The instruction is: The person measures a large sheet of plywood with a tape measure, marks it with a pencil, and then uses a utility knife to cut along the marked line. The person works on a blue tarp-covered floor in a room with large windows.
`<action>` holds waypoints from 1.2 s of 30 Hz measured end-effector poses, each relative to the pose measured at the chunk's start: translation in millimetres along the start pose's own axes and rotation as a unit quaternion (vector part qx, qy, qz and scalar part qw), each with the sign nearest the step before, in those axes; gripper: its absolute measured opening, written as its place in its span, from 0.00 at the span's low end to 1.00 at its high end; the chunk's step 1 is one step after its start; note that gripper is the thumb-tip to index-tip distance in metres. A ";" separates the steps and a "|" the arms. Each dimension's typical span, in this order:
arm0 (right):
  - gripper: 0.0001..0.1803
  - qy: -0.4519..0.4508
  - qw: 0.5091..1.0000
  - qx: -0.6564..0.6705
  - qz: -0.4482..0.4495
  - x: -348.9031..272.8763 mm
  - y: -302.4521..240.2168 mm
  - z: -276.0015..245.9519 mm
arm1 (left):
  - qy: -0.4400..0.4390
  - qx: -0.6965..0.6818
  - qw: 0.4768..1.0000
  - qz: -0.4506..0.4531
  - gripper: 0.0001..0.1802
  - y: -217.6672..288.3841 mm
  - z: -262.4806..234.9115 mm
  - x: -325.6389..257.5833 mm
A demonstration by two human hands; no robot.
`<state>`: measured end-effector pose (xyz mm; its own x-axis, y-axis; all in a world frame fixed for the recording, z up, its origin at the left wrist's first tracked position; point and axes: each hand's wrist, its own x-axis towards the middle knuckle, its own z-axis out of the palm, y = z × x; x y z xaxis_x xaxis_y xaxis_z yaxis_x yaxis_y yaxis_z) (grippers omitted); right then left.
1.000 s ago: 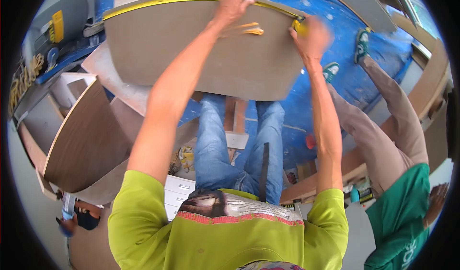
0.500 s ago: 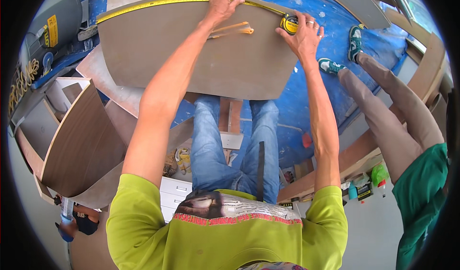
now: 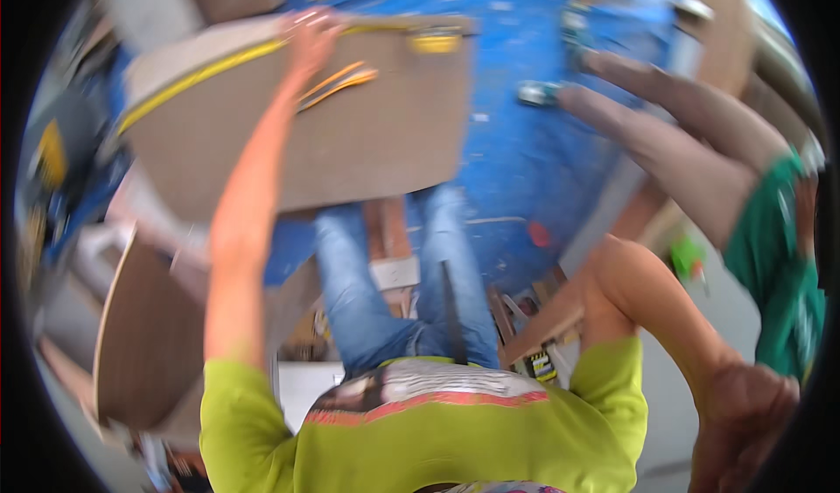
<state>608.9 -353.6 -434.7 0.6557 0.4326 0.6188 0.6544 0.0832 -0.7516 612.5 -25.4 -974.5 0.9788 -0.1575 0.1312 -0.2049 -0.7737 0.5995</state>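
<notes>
The left hand (image 3: 311, 38) bears on the yellow tape blade (image 3: 206, 71) at the far edge of the brown board (image 3: 385, 156), its fingers seeming bent over, though blur makes it impossible to tell how tightly they close or whether they grip or only press; the right hand (image 3: 748, 410) is off the board, raised at the near right beside the shoulder, too smeared to tell how far open it is or whether it has hold of anything. The tape case (image 3: 436, 40) lies at the board's far right corner with no hand on it, so if its lock is off, which cannot be seen, a slackening left hand could let the blade snap back or drag the case off the edge. The orange-yellow tool (image 3: 337, 82) lies on the board just right of the left forearm (image 3: 262, 156), where a sideways sweep of that arm could knock it away. The board's support is mostly hidden above the jeans (image 3: 367, 305), so a one-sided push might tip it toward the blue sheet (image 3: 516, 178). At the right, the co-worker's green top (image 3: 770, 248) is near the right hand, and a wider backward swing could bump it
</notes>
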 end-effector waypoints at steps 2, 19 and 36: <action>0.10 0.015 0.998 -0.034 0.046 -17.3 -17.0 -18.5 | 0.052 0.002 0.998 0.046 0.12 13.4 6.8 4.2; 0.06 0.146 0.856 -0.015 0.496 -225.2 236.3 86.8 | -0.073 -0.013 0.996 -0.057 0.06 24.8 10.9 8.1; 0.06 0.012 0.879 -0.128 0.459 -257.0 318.9 141.4 | -0.042 -0.019 0.995 -0.083 0.08 31.1 -0.1 2.6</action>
<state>595.8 -311.3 -865.8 0.9579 0.1917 -0.2138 -0.0930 -0.4974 -0.8625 608.7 -49.9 -955.4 0.9960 -0.0809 -0.0376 -0.0385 -0.7704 0.6364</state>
